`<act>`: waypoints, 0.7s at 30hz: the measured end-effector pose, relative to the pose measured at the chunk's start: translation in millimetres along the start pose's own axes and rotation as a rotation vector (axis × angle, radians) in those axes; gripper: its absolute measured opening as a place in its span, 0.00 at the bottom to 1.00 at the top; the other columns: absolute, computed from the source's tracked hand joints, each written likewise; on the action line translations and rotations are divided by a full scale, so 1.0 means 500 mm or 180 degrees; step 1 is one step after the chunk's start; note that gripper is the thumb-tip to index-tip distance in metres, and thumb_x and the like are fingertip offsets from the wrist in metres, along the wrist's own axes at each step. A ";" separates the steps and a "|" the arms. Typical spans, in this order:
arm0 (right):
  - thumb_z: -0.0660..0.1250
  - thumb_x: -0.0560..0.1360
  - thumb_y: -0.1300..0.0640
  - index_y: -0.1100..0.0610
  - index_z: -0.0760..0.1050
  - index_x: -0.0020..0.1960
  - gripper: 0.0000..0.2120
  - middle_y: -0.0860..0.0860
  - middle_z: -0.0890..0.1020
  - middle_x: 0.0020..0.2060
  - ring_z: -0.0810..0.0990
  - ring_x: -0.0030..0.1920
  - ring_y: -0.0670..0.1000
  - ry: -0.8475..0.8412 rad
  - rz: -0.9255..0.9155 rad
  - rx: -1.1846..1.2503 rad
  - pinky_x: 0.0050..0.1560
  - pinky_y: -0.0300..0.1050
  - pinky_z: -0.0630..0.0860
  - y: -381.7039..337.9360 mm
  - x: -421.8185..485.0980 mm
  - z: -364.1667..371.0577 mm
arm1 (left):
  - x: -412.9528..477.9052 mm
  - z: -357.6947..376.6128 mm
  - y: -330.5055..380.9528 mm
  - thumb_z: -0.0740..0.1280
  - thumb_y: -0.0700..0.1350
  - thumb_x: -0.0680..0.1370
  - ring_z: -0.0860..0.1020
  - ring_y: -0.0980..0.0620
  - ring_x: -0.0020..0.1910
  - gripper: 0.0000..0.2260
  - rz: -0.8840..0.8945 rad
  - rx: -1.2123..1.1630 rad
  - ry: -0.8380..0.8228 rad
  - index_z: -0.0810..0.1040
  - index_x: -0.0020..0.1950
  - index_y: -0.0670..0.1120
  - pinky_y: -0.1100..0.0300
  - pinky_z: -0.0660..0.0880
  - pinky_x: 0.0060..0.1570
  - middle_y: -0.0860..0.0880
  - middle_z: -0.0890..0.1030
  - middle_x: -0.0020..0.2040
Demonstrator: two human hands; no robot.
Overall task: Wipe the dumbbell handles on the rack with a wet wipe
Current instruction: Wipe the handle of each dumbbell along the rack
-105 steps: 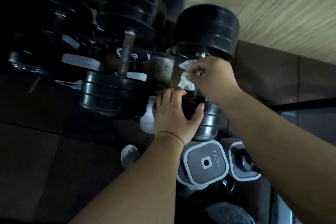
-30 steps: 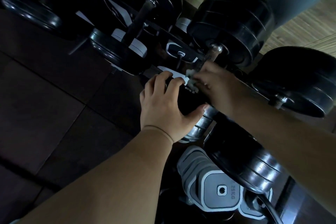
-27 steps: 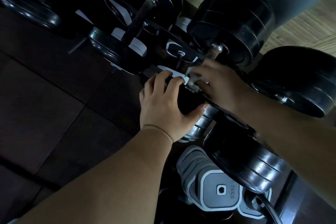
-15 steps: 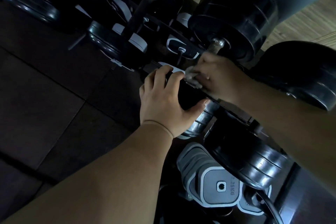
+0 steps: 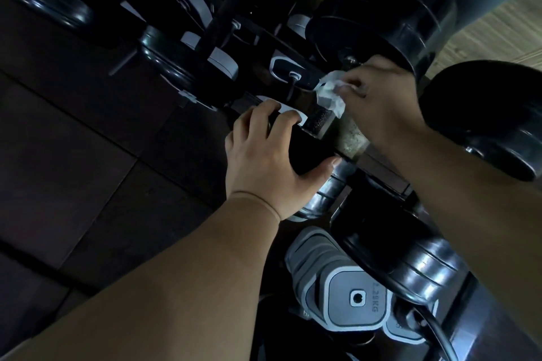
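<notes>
The wet wipe [image 5: 330, 92] is white, the dumbbell [image 5: 381, 9] glossy black, its handle [image 5: 318, 118] dark, cross-hatched. The square plates [image 5: 352, 299] are grey, pale-edged; the floor [image 5: 484, 38] streaked tan.

Crumpled white wet wipe [image 5: 330, 94], beside knurled dumbbell handle [image 5: 319, 119]; black round-headed dumbbells [image 5: 381, 9], on rack [image 5: 379, 167]

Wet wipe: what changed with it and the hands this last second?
The right hand slid the wet wipe along the dumbbell handle toward the far weight, baring its knurled part. It still pinches the wipe; the left hand still grips the near weight.
</notes>
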State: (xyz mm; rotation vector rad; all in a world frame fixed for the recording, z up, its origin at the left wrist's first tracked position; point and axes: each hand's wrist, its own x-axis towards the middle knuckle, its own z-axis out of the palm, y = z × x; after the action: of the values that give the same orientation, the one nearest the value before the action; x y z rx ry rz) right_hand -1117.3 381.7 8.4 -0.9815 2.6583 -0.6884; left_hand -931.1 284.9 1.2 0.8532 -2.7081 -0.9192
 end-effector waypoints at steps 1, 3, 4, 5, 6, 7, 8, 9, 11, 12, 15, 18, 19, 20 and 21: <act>0.71 0.76 0.57 0.58 0.84 0.53 0.07 0.51 0.80 0.50 0.78 0.41 0.43 0.0144 0.0193 0.0043 0.41 0.25 0.69 0.001 -0.002 0.007 | 0.000 0.000 0.000 0.69 0.73 0.69 0.71 0.41 0.69 0.34 0.0007 0.0009 0.0001 0.76 0.66 0.52 0.38 0.73 0.62 0.50 0.72 0.71; 0.72 0.75 0.57 0.58 0.84 0.51 0.06 0.49 0.80 0.47 0.75 0.37 0.39 0.0285 0.0508 0.0241 0.38 0.23 0.68 -0.010 -0.024 0.024 | 0.001 0.000 0.000 0.68 0.73 0.69 0.70 0.41 0.70 0.34 -0.0002 0.0055 -0.0031 0.76 0.67 0.52 0.38 0.73 0.64 0.50 0.72 0.71; 0.73 0.75 0.56 0.57 0.84 0.50 0.06 0.47 0.80 0.45 0.75 0.36 0.38 0.0276 0.0649 0.0406 0.37 0.24 0.69 -0.018 -0.041 0.031 | 0.002 -0.001 0.000 0.67 0.73 0.69 0.70 0.41 0.70 0.35 -0.0027 0.0072 -0.0065 0.76 0.67 0.52 0.39 0.72 0.64 0.50 0.72 0.72; 0.74 0.74 0.55 0.55 0.84 0.49 0.06 0.45 0.80 0.43 0.77 0.37 0.38 0.0181 0.0774 0.0576 0.38 0.27 0.72 -0.025 -0.057 0.035 | 0.003 -0.001 0.001 0.67 0.73 0.69 0.69 0.42 0.71 0.35 -0.0054 0.0076 -0.0100 0.76 0.67 0.52 0.39 0.72 0.65 0.50 0.71 0.72; 0.75 0.73 0.54 0.54 0.84 0.49 0.06 0.44 0.81 0.42 0.78 0.38 0.39 0.0017 0.0896 0.0731 0.39 0.33 0.76 -0.033 -0.070 0.035 | 0.003 -0.002 0.001 0.66 0.74 0.69 0.69 0.42 0.71 0.35 -0.0070 0.0074 -0.0127 0.76 0.67 0.53 0.39 0.72 0.66 0.50 0.71 0.73; 0.75 0.73 0.53 0.52 0.84 0.48 0.06 0.43 0.82 0.40 0.80 0.39 0.41 -0.0147 0.1026 0.0851 0.41 0.38 0.77 -0.037 -0.075 0.033 | 0.004 -0.003 0.002 0.66 0.74 0.69 0.69 0.42 0.72 0.35 -0.0072 0.0074 -0.0143 0.75 0.67 0.53 0.39 0.71 0.66 0.50 0.71 0.73; 0.76 0.72 0.52 0.50 0.84 0.47 0.05 0.43 0.83 0.39 0.81 0.38 0.43 -0.0222 0.1146 0.0949 0.41 0.39 0.78 -0.037 -0.072 0.030 | 0.004 -0.003 0.002 0.65 0.74 0.69 0.69 0.42 0.72 0.35 -0.0066 0.0079 -0.0151 0.75 0.67 0.53 0.39 0.71 0.66 0.50 0.71 0.73; 0.76 0.72 0.51 0.48 0.84 0.45 0.03 0.44 0.83 0.37 0.82 0.36 0.44 -0.0170 0.1260 0.1047 0.39 0.40 0.79 -0.034 -0.063 0.026 | 0.004 -0.004 0.002 0.64 0.74 0.69 0.69 0.42 0.72 0.36 -0.0061 0.0085 -0.0158 0.75 0.67 0.53 0.38 0.71 0.66 0.50 0.71 0.73; 0.76 0.71 0.51 0.48 0.84 0.44 0.03 0.45 0.85 0.35 0.84 0.34 0.46 0.0270 0.1525 0.1267 0.37 0.43 0.83 -0.031 -0.038 0.019 | 0.004 -0.004 0.003 0.64 0.75 0.69 0.69 0.42 0.71 0.36 -0.0055 0.0092 -0.0163 0.75 0.67 0.52 0.38 0.71 0.66 0.50 0.71 0.72; 0.76 0.72 0.52 0.49 0.84 0.45 0.03 0.45 0.85 0.36 0.85 0.35 0.46 0.0551 0.1679 0.1392 0.38 0.46 0.84 -0.031 -0.026 0.020 | 0.004 -0.004 0.004 0.64 0.74 0.69 0.69 0.42 0.71 0.35 -0.0051 0.0103 -0.0157 0.75 0.67 0.52 0.38 0.71 0.67 0.50 0.71 0.72; 0.76 0.70 0.52 0.49 0.84 0.45 0.05 0.45 0.85 0.36 0.83 0.35 0.42 0.0944 0.2066 0.1713 0.34 0.42 0.81 -0.042 -0.018 0.035 | 0.004 -0.004 0.004 0.64 0.73 0.69 0.69 0.42 0.70 0.34 -0.0035 0.0119 -0.0121 0.75 0.66 0.52 0.40 0.71 0.67 0.50 0.71 0.71; 0.79 0.64 0.51 0.49 0.84 0.43 0.09 0.45 0.86 0.34 0.84 0.35 0.44 0.0382 0.2159 0.1942 0.38 0.45 0.83 -0.049 -0.046 0.049 | 0.005 -0.004 0.005 0.65 0.72 0.69 0.69 0.43 0.70 0.34 -0.0032 0.0078 -0.0097 0.75 0.66 0.52 0.42 0.70 0.67 0.50 0.72 0.71; 0.81 0.63 0.51 0.50 0.84 0.42 0.10 0.46 0.86 0.35 0.85 0.37 0.46 0.0158 0.2149 0.1955 0.40 0.47 0.84 -0.049 -0.057 0.051 | 0.005 -0.004 0.006 0.65 0.72 0.69 0.69 0.43 0.69 0.34 -0.0021 0.0088 -0.0085 0.75 0.66 0.51 0.42 0.71 0.67 0.50 0.72 0.71; 0.81 0.64 0.52 0.50 0.84 0.42 0.09 0.46 0.86 0.35 0.85 0.37 0.46 0.0046 0.2135 0.1944 0.42 0.48 0.84 -0.048 -0.062 0.053 | 0.006 -0.004 0.005 0.66 0.72 0.69 0.70 0.43 0.69 0.34 -0.0003 0.0108 -0.0069 0.76 0.66 0.51 0.42 0.71 0.67 0.50 0.72 0.71; 0.81 0.65 0.53 0.51 0.84 0.41 0.08 0.47 0.86 0.35 0.85 0.37 0.46 0.0082 0.2127 0.1977 0.42 0.47 0.84 -0.046 -0.061 0.053 | 0.007 -0.003 0.004 0.66 0.72 0.69 0.71 0.44 0.69 0.34 0.0012 0.0129 -0.0062 0.76 0.66 0.51 0.42 0.71 0.66 0.50 0.72 0.71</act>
State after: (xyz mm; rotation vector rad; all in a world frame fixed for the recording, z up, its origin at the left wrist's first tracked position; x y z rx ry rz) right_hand -1071.9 377.3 -1.5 0.0776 2.3012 -1.2155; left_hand -934.4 283.5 3.7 0.8510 -2.7530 -0.8791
